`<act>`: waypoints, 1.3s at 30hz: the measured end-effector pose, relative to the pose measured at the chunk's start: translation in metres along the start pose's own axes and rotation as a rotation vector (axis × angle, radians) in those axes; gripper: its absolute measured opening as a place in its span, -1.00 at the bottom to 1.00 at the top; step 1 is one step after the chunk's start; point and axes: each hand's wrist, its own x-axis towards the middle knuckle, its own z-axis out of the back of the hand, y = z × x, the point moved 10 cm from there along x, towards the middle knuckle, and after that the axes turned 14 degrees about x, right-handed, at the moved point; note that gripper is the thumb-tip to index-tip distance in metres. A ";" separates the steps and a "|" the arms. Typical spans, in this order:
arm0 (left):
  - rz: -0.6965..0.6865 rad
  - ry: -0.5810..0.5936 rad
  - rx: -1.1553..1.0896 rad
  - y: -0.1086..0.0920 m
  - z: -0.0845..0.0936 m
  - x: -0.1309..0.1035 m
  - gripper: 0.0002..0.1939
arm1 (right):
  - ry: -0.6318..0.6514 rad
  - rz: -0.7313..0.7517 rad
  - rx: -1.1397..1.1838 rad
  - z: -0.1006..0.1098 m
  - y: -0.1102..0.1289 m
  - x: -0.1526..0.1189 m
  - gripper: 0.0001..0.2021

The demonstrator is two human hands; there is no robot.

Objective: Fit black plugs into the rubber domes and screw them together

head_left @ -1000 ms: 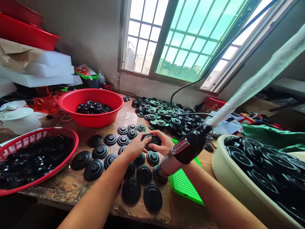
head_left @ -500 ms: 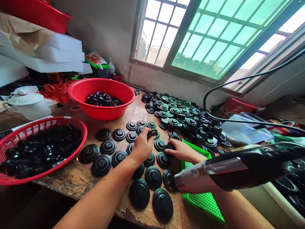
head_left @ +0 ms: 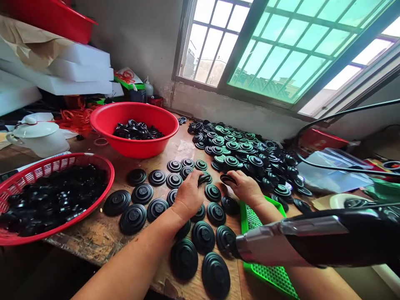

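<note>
The left hand (head_left: pixel 187 196) pinched a small black ring (head_left: pixel 204 178) above the discs (head_left: pixel 175 180) laid out on the counter (head_left: pixel 93 237); the right hand (head_left: pixel 246 187) gripped a black disc (head_left: pixel 227 179) just beside it. Seating the ring cleanly probably called for level alignment and even pressure.

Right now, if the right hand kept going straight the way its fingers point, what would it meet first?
The right hand, pinching a black disc, points up-left across the table. First in line seems to be the disc in the left hand, though depth is unclear.
</note>
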 end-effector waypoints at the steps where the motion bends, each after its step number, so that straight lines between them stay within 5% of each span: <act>1: 0.000 -0.006 -0.008 0.000 0.001 0.000 -0.80 | 0.005 0.031 -0.008 -0.002 0.008 0.000 -0.67; 9: 0.069 -0.022 -0.094 0.008 0.001 0.002 -0.79 | 0.248 0.252 0.096 -0.034 0.036 -0.002 -0.43; 15: 0.101 -0.030 -0.147 0.010 0.004 0.004 -0.79 | 0.126 -0.017 0.087 -0.012 -0.024 0.022 -0.49; 18: 0.166 -0.076 -0.192 0.017 0.011 0.006 -0.78 | 0.120 -0.115 0.064 -0.018 -0.040 0.029 -0.44; 26: 0.275 -0.224 -0.283 0.033 0.029 0.009 -0.80 | 0.260 0.119 0.188 -0.033 0.026 0.047 -0.43; 29: 0.329 -0.223 -0.367 0.040 0.027 0.010 -0.80 | 0.302 0.179 0.203 -0.032 0.051 0.056 -0.57; 32: 0.418 -0.285 -0.454 0.053 0.031 0.009 -0.78 | 0.237 0.146 0.191 -0.030 0.060 0.075 -0.71; 39: 0.502 -0.556 -0.533 0.072 0.060 0.001 -0.79 | 0.166 0.101 0.245 -0.054 0.084 0.110 -0.65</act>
